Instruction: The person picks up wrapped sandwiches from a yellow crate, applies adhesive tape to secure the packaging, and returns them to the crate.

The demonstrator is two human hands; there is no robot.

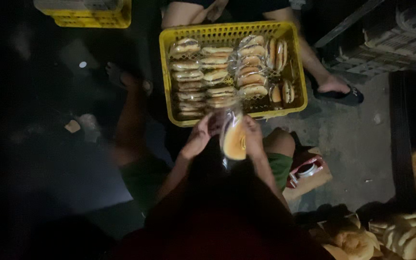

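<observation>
Clear plastic bag (231,126) with a bun — I see left hand (197,139) and right hand (253,136) grasping it, yellow crate (227,32) just beyond.

A second yellow crate (92,17) is seen at the floor's far left edge. Dark grey crates (391,45) are stacked at the far right corner. A sandalled foot (335,89) — another person's — is planted on the concrete floor (357,149). Unwrapped buns (405,236) are piled at the near right corner — beside a small cardboard piece (314,180).
</observation>
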